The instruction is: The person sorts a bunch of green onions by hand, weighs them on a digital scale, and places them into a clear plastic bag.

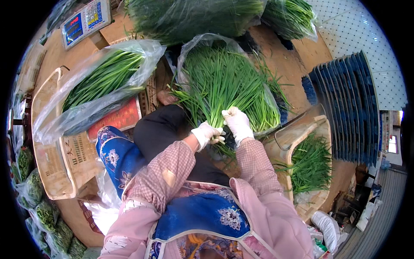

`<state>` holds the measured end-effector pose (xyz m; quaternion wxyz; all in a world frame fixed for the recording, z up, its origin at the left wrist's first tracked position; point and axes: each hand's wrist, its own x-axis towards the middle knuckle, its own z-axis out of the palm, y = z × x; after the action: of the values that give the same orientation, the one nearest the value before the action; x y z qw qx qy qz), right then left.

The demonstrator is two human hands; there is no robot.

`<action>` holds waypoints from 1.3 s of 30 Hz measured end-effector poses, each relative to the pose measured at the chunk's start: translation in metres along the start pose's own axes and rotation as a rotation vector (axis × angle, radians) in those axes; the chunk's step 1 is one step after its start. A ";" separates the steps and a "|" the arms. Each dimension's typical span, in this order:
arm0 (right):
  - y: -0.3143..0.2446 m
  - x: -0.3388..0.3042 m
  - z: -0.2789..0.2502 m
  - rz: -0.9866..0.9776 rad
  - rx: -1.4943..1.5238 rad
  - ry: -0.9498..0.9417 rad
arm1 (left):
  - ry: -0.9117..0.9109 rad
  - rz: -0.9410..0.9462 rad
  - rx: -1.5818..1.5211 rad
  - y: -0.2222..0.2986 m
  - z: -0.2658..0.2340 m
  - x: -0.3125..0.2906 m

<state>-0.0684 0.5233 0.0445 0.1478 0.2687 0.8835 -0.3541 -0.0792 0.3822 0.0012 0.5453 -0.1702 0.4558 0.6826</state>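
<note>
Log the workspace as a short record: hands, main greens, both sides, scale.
Left hand: white glove, fingers curled near the stalk bases
Right hand: white glove, fingers closed on green stalks
Main greens: fanned out ahead, clear plastic around them
Left side: bagged greens, beige crate
Right side: crate holding loose greens
Scale: upper left, display lit

Scale (86,21) and bagged greens (224,75) suggest a produce workroom.

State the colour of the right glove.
The right glove is white, best seen in the head view.
</note>
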 end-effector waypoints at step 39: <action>0.016 -0.043 0.040 -0.166 0.107 0.144 | -0.376 0.020 -0.142 -0.001 0.014 -0.010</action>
<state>-0.0214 0.4891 0.0267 0.0399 0.2269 0.8909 -0.3914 -0.0710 0.3876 0.0148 0.6006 -0.0733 0.2981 0.7383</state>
